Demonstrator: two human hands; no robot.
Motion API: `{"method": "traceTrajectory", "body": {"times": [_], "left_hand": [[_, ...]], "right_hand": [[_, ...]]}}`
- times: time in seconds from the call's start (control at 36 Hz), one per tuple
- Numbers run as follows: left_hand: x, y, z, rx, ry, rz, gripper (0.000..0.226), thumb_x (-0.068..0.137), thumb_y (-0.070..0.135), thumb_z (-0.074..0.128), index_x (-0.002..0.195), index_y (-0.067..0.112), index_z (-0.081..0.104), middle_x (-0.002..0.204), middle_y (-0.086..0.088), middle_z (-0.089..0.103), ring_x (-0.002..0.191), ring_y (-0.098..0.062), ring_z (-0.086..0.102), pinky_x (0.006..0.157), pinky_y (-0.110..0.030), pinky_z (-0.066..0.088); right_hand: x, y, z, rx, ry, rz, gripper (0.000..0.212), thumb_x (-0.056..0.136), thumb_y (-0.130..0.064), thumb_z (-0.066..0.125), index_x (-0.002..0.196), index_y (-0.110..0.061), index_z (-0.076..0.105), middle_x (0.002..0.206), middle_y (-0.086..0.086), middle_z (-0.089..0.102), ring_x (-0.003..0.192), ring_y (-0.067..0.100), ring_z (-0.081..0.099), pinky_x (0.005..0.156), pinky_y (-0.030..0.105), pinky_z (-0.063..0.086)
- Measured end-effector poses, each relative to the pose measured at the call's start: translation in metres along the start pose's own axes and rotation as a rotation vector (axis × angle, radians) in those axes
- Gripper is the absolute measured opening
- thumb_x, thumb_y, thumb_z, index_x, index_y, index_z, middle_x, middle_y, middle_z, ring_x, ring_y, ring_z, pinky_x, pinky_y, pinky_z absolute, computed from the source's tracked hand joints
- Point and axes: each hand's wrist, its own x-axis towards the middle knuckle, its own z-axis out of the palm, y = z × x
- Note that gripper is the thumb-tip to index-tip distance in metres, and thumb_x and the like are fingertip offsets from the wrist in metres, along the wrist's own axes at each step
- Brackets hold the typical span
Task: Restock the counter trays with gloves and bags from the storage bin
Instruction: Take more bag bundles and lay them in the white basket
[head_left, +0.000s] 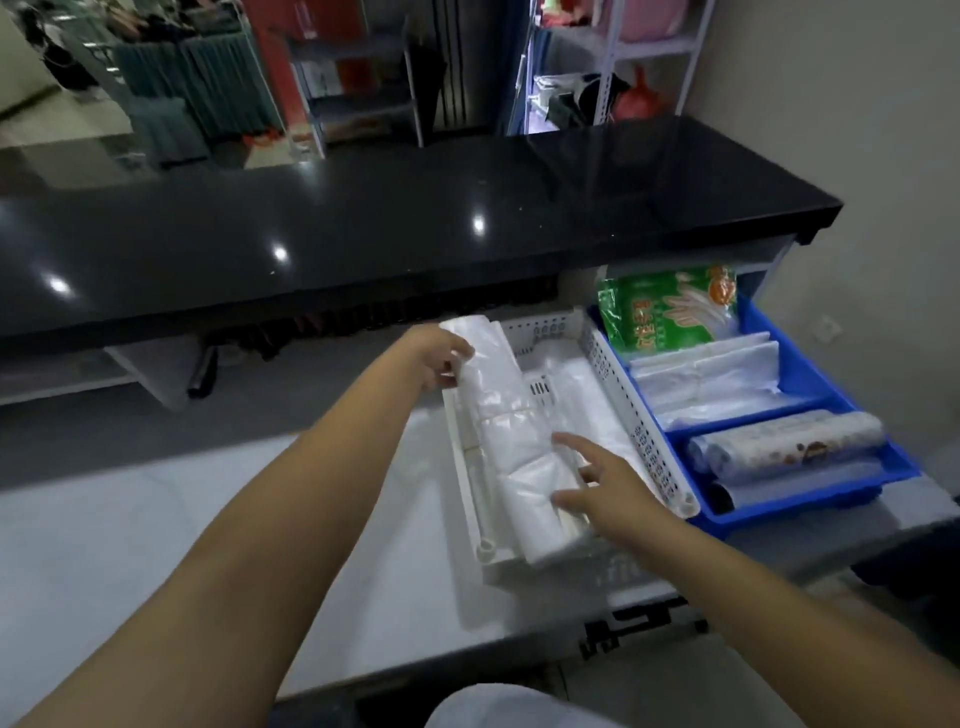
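The left hand (439, 358) grips the far end of a long roll of white bags (511, 447) lying in the white tray (631, 415) on the tabletop (156, 519). The right hand (608, 488), fingers (571, 444) spread and relaxed, touches the roll's near end. Just right of those fingers sits a blue tray (826, 384) with a glove packet (670, 306).

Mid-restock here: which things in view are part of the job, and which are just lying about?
Job:
- white tray
- stack of white bag rolls, left hand gripping its far end, right hand open at its near end
- blue tray
- green glove packet
- folded clear bags
- printed rolls

Lying about:
- black countertop
- background shelving
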Motion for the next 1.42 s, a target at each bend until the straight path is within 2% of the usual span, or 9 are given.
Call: {"method": "traceTrajectory", "body": {"times": [0.08,0.19,0.31,0.42,0.5,0.69,0.97,1.14,1.42], "left_hand": [[0.028,-0.014,0.004,0.023,0.013,0.034,0.065,0.082,-0.011,0.064,0.141,0.008,0.045,0.102,-0.017,0.061,0.069,-0.022,0.057,0.060,-0.037,0.055],[0.049,-0.015,0.007,0.193,0.141,0.172,0.072,0.082,-0.007,0.059,0.148,0.015,0.039,0.125,-0.018,0.059,0.070,-0.023,0.059,0.056,-0.031,0.050],[0.057,-0.014,0.002,0.742,0.320,0.401,0.053,0.088,0.015,0.050,0.141,0.019,0.045,0.138,-0.013,0.047,0.116,-0.036,0.053,0.094,-0.044,0.051],[0.059,-0.029,0.021,1.281,0.163,0.646,0.054,0.090,0.031,0.046,0.143,0.022,0.045,0.146,-0.011,0.045,0.132,-0.035,0.038,0.111,-0.045,0.029],[0.066,-0.043,0.036,1.442,0.079,0.663,0.060,0.096,0.047,0.035,0.152,0.025,0.030,0.158,-0.010,0.028,0.144,-0.035,0.023,0.119,-0.052,0.011],[0.086,-0.056,0.043,1.523,0.004,0.566,0.067,0.095,0.067,0.017,0.156,0.039,0.013,0.167,-0.006,0.003,0.150,-0.037,0.009,0.118,-0.053,0.008],[0.086,-0.058,0.037,1.594,0.081,0.622,0.080,0.086,0.080,0.016,0.155,0.040,0.016,0.161,-0.014,0.026,0.146,-0.035,0.019,0.117,-0.053,0.010],[0.080,-0.069,0.041,1.578,0.081,0.619,0.079,0.088,0.077,0.006,0.157,0.038,0.008,0.164,-0.017,0.013,0.150,-0.036,0.012,0.119,-0.053,0.002],[0.088,-0.065,0.047,1.573,0.067,0.609,0.077,0.089,0.076,0.004,0.156,0.039,0.004,0.166,-0.012,0.005,0.152,-0.033,0.001,0.118,-0.053,0.003]], "right_hand": [[0.013,0.007,0.008,0.040,0.048,0.050,0.062,0.082,-0.002,0.073,0.132,-0.035,0.058,0.098,0.009,0.060,0.065,0.019,0.058,0.050,0.023,0.047],[0.032,-0.001,0.019,0.009,0.090,0.048,0.064,0.082,-0.001,0.073,0.136,-0.032,0.056,0.101,0.000,0.059,0.072,0.020,0.064,0.058,0.027,0.052],[0.039,-0.001,0.039,-0.275,-0.006,0.073,0.070,0.084,-0.006,0.067,0.143,-0.037,0.047,0.131,-0.001,0.056,0.099,0.020,0.063,0.068,0.025,0.052],[0.036,0.003,0.053,-0.811,0.027,-0.065,0.061,0.079,-0.027,0.061,0.135,-0.045,0.044,0.161,-0.003,0.023,0.146,0.025,0.021,0.112,0.045,0.028],[0.042,0.000,0.052,-0.943,-0.048,-0.126,0.074,0.075,-0.038,0.062,0.142,-0.048,0.030,0.166,-0.009,-0.009,0.152,0.022,-0.010,0.118,0.055,0.003],[0.065,-0.009,0.064,-0.733,-0.103,-0.021,0.086,0.089,-0.066,0.049,0.157,-0.039,0.004,0.167,-0.005,-0.010,0.153,0.023,-0.002,0.121,0.053,0.010],[0.053,0.015,0.084,-0.871,0.010,-0.083,0.076,0.091,-0.069,0.033,0.154,-0.043,0.002,0.167,-0.005,-0.010,0.153,0.027,-0.007,0.120,0.051,0.002],[0.049,0.026,0.090,-0.966,-0.011,-0.128,0.074,0.091,-0.075,0.010,0.151,-0.044,-0.020,0.160,-0.006,-0.033,0.142,0.017,-0.039,0.118,0.055,-0.016],[0.054,0.032,0.086,-0.987,-0.157,-0.134,0.085,0.078,-0.087,0.000,0.145,-0.045,-0.032,0.152,-0.003,-0.046,0.135,0.021,-0.049,0.116,0.058,-0.017]]}}
